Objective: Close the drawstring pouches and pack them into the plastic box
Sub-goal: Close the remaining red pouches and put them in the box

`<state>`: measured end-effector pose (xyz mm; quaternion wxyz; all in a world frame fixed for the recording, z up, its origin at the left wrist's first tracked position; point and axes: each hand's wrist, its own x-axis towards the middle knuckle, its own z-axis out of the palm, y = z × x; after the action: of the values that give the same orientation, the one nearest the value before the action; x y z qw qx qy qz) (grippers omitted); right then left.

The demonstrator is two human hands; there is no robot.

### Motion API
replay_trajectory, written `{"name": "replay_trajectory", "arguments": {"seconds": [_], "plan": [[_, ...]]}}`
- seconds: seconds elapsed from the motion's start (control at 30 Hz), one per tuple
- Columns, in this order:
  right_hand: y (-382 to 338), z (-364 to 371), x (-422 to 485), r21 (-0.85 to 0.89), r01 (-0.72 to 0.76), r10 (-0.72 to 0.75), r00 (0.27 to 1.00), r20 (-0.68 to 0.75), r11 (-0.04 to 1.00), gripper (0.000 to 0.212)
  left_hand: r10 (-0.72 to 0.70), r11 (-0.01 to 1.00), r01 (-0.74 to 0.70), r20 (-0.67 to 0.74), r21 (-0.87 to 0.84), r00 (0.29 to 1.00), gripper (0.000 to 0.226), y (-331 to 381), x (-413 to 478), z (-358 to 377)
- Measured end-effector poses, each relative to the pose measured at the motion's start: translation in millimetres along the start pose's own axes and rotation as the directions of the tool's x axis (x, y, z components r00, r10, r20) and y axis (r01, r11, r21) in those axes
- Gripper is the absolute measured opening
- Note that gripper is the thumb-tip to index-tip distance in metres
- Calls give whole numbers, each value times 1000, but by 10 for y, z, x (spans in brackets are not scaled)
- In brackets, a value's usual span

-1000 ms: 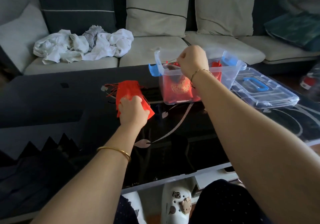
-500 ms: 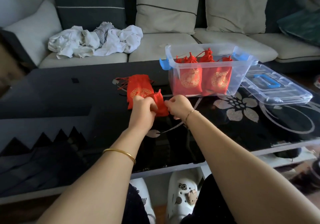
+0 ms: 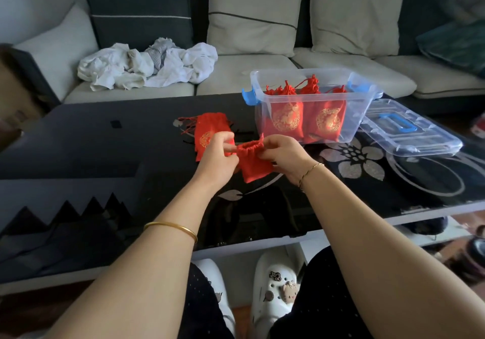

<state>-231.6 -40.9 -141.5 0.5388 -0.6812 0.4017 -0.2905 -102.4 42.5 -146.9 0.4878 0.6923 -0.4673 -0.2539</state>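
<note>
Head view: since a second ago the right hand (image 3: pixel 283 152) has left the box and joined the left hand (image 3: pixel 217 154) just above the table (image 3: pixel 105 149); each pinches one side of a red pouch (image 3: pixel 256 166) at its mouth, which looks partly gathered, though the cords are hidden; just behind lies a pile (image 3: pixel 210 131) of flat ones; farther off, the box (image 3: pixel 353 118) holds several, so another closing has begun.

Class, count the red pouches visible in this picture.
4 plainly: a held pouch between left hand and right hand; a table pouch; in the plastic box, a left pouch and a right pouch. More may be hidden.
</note>
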Motion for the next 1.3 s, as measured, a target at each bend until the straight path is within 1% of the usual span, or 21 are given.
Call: {"name": "replay_trajectory", "arguments": {"seconds": [0.1, 0.13, 0.2, 0.27, 0.4, 0.43, 0.53, 0.6, 0.73, 0.87, 0.97, 1.03, 1.1, 1.17, 1.23, 1.27, 1.3], "plan": [[62, -61, 38, -179, 55, -65, 997, -50, 982, 26, 59, 981, -56, -11, 188, 998, 19, -23, -13, -31], [74, -91, 43, -234, 65, -79, 996, -51, 970, 25, 85, 965, -77, -21, 249, 996, 14, -16, -20, -44], [106, -157, 46, -342, 72, -95, 994, -51, 937, 21, 135, 931, -113, -41, 346, 990, 12, -21, -25, -74], [146, -235, 49, -420, 71, -111, 991, -72, 905, 14, 152, 892, -110, -61, 439, 987, 13, -38, -15, -116], [212, -354, 38, -496, 61, -132, 985, -110, 866, 5, 172, 790, -63, -122, 610, 978, 19, -49, 10, -181], [215, -379, 33, -492, 60, -134, 984, -118, 869, 3, 177, 765, -47, -140, 642, 974, 20, -43, 13, -191], [201, -428, 21, -431, 47, -118, 983, -140, 901, 9, 190, 717, 1, -197, 697, 962, 20, -27, 21, -228], [185, -443, 11, -392, 35, -107, 981, -162, 919, 11, 180, 711, 40, -237, 702, 955, 21, -28, 32, -265], [165, -450, 3, -468, 50, -193, 945, -264, 883, 17, 135, 727, 105, -291, 678, 947, 20, -67, 51, -335], [134, -449, 10, -458, 68, -232, 921, -312, 886, 20, 114, 743, 155, -352, 651, 929, 18, -87, 47, -396], [121, -446, 19, -353, 45, -181, 914, -363, 935, 17, 94, 760, 185, -387, 623, 917, 18, -102, 46, -438], [107, -444, 14, -293, 29, -145, 913, -381, 956, 12, 79, 767, 207, -409, 608, 909, 24, -107, 43, -449], [98, -446, 1, -302, 29, -147, 915, -376, 953, 5, 67, 783, 228, -443, 579, 894, 32, -111, 49, -457], [87, -444, -13, -293, 25, -138, 918, -372, 956, 12, 54, 805, 237, -466, 544, 883, 39, -118, 54, -462], [70, -444, -16, -211, -7, -81, 910, -405, 977, 22, 39, 827, 241, -479, 508, 877, 36, -115, 51, -456], [61, -442, -18, -108, -39, -11, 905, -425, 993, 25, 19, 836, 248, -478, 489, 878, 34, -91, 49, -443], [54, -444, -17, 50, -86, 99, 900, -425, 995, 27, -35, 871, 262, -481, 415, 876, 35, -57, 41, -421]]}}
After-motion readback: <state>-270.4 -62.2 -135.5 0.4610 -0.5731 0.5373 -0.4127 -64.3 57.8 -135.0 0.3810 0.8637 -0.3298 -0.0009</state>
